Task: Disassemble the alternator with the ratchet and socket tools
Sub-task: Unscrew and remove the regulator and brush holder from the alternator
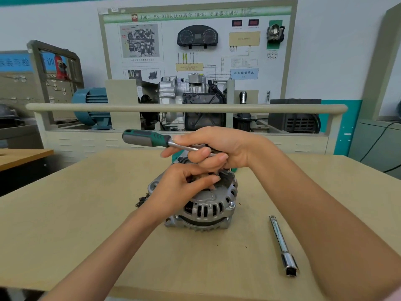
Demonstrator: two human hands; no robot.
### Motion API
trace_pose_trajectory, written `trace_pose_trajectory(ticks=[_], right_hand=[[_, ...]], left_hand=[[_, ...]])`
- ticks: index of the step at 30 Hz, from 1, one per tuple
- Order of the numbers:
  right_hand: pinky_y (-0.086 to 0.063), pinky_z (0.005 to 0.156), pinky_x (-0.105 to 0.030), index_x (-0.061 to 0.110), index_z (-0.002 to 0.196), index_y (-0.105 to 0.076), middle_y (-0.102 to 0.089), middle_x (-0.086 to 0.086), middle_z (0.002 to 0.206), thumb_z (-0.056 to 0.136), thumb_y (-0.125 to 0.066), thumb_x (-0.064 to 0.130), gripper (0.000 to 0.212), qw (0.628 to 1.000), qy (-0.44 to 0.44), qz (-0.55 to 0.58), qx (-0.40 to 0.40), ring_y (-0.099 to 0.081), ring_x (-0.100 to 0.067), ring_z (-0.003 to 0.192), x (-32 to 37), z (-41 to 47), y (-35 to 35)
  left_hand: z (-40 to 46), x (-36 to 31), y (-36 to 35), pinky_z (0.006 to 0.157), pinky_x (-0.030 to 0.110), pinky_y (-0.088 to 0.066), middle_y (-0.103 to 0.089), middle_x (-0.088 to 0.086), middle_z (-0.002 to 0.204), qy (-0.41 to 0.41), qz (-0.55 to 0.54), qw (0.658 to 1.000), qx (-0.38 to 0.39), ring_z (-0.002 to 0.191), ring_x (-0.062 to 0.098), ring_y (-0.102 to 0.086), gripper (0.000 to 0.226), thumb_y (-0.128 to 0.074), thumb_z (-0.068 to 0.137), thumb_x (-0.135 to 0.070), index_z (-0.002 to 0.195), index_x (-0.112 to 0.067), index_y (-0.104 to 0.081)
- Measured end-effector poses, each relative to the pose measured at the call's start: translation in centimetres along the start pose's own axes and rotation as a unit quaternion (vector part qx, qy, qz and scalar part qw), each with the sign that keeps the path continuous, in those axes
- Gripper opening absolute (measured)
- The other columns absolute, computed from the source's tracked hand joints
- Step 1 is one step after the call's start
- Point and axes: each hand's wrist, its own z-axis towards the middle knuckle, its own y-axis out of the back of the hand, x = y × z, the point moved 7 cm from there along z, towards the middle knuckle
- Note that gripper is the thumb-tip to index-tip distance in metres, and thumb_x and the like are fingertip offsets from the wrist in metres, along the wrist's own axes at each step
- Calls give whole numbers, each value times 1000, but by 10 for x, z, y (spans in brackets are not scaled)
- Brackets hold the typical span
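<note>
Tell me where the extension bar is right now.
In the head view, the extension bar lies untouched on the table, right of the alternator, beneath the right forearm.

Both hands (219,148) (184,187) close together, fingers (201,154) curled.

right hand (221,146) grips ratchet (152,139) | left hand (180,187) on alternator (208,207)

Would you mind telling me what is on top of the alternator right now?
Both hands work over the alternator: the right hand holds the ratchet, the left hand reaches underneath. They cover the ratchet head and fastener.
</note>
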Motion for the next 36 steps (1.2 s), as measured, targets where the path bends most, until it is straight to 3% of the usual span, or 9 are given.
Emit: trace_pose_trajectory(ticks=[4, 7, 10, 19, 22, 25, 28, 33, 36], right_hand=[[-18, 31, -15, 8, 94, -62, -36, 7, 47, 99, -44, 28, 27, 966, 124, 54, -222, -26, -3, 30, 0, -9, 11], [-33, 39, -20, 18, 85, -52, -43, 3, 57, 101, -36, 25, 24, 791, 293, 163, -512, -37, -9, 41, -16, -38, 11], [-35, 38, -18, 19, 82, -41, -42, 0, 63, 103, -25, 24, 27, 696, 335, 315, -552, -39, -10, 38, -27, -45, 11], [-18, 32, -16, 11, 89, -61, -34, 10, 42, 99, -42, 31, 28, 977, 90, 56, -186, -24, -4, 28, -5, -6, 17], [-21, 34, -17, 14, 94, -65, -30, 11, 42, 98, -41, 31, 30, 999, 22, -35, -19, -24, -1, 27, -3, -4, 0], [-29, 31, -15, 16, 96, -66, -30, 11, 41, 97, -41, 31, 29, 1000, 6, -21, 17, -26, 0, 26, -3, -11, -2], [-25, 31, -14, 11, 91, -65, -35, 10, 42, 97, -46, 29, 27, 985, 117, 12, -128, -27, -2, 28, -3, -18, 8], [-32, 36, -16, 15, 82, -46, -42, 10, 45, 102, -32, 29, 29, 723, 341, 311, -513, -37, -7, 33, -41, -61, 20], [-30, 36, -16, 15, 79, -40, -42, 9, 43, 103, -28, 31, 31, 705, 302, 403, -499, -36, -8, 31, -44, -54, 31]], left_hand=[[-2, -2, -1, 68, 23, -52, -72, -7, 71, 1, -15, 1000, -25, 68, 6, -65, 12, -71, 76, -22, 73, -33, -73], [-5, -12, 1, 47, 6, -33, -58, -22, 50, -47, 33, 998, -39, 45, -6, -47, 45, -63, 74, -9, 55, -50, -63], [-4, -13, 0, 46, 5, -29, -54, -16, 46, -43, 34, 997, -48, 43, -3, -42, 49, -61, 74, -7, 56, -53, -63], [-1, -2, -4, 61, 39, -48, -70, -2, 65, 4, 0, 1000, -6, 61, 33, -60, 9, -66, 75, -38, 69, -31, -69], [0, -3, -5, 63, 14, -47, -71, -11, 67, 2, -5, 1000, 15, 64, 3, -64, 20, -69, 80, -24, 66, -38, -70], [3, -4, -7, 63, 12, -48, -72, -9, 69, 19, -27, 999, 28, 64, -1, -64, 23, -70, 79, -22, 69, -43, -71], [3, -6, -8, 62, 14, -50, -72, -8, 68, 13, -37, 999, 14, 58, 3, -63, 20, -70, 75, -24, 69, -43, -71], [0, -7, -10, 62, 8, -48, -73, -10, 75, -3, -22, 1000, 8, 67, -1, -67, 19, -70, 75, -20, 91, -30, -71], [0, -7, -11, 60, 6, -45, -68, -18, 60, 2, -16, 1000, 4, 59, -6, -63, 21, -68, 72, -27, 93, -29, -68]])
